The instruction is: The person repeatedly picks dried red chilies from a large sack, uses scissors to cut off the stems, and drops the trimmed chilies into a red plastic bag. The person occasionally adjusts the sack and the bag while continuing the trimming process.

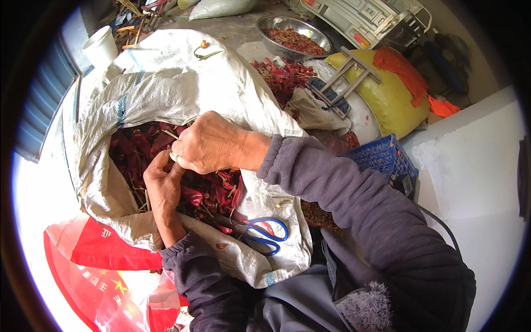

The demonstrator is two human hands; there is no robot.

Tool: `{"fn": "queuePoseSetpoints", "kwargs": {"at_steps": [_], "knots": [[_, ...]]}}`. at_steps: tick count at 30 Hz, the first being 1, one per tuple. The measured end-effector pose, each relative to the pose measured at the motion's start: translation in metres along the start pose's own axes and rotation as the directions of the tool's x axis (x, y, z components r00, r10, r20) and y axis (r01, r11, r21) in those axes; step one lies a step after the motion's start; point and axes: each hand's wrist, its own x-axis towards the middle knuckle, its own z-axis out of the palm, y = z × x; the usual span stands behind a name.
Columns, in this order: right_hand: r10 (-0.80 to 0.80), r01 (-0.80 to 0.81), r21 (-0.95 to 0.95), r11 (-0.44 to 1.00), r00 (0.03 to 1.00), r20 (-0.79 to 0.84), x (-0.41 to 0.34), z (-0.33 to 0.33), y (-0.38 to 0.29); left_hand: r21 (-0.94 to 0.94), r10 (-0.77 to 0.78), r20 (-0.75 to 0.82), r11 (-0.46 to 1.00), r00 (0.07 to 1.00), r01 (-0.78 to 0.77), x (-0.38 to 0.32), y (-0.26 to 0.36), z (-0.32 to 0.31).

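My right hand (211,143) and my left hand (164,182) meet fingertip to fingertip above an open white woven sack (232,87). Fingers on both hands are curled in, and whatever may be pinched between them is hidden. A pale spot shows where they touch. Dried red chili peppers (193,196) with stems fill the mouth of the sack, and one pale stem (170,133) pokes out beside my right hand. Scissors with blue handles (267,234) lie on the sack's near edge, their blades among the peppers.
Behind the sack are a metal basin (327,41) of chilies, a loose chili heap (286,79) and a wooden frame (348,79) against a yellow sack (365,95). A blue plastic crate (373,155) stands right. Left are a white bucket (101,47) and red plastic bags (112,245).
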Motion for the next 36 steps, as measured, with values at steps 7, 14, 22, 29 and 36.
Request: {"fn": "queuePoseSetpoints", "kwargs": {"at_steps": [7,14,22,29,36], "knots": [[0.203,-0.024,0.514,0.857,0.934,-0.295,-0.007,0.023,-0.002,-0.336,-0.044,-0.035,0.941,0.998,0.029,-0.008,0.018,-0.001],[0.659,0.058,0.965,-0.257,0.741,0.131,-0.003,-0.004,-0.004,-0.364,-0.056,-0.100,0.931,0.993,0.016,-0.016,0.014,-0.002],[0.587,-0.345,0.654,0.674,0.786,-0.191,0.001,-0.027,0.012,-0.266,-0.056,-0.260,0.964,0.964,-0.016,-0.015,0.012,-0.009],[0.362,-0.355,0.092,0.930,0.929,-0.072,-0.024,0.020,-0.016,-0.393,-0.049,-0.278,0.917,0.959,-0.067,-0.007,0.001,-0.004],[0.274,-0.289,0.164,0.943,0.956,0.106,-0.101,-0.023,-0.107,-0.472,-0.038,-0.363,0.869,0.931,-0.149,-0.010,0.007,-0.006]]}}
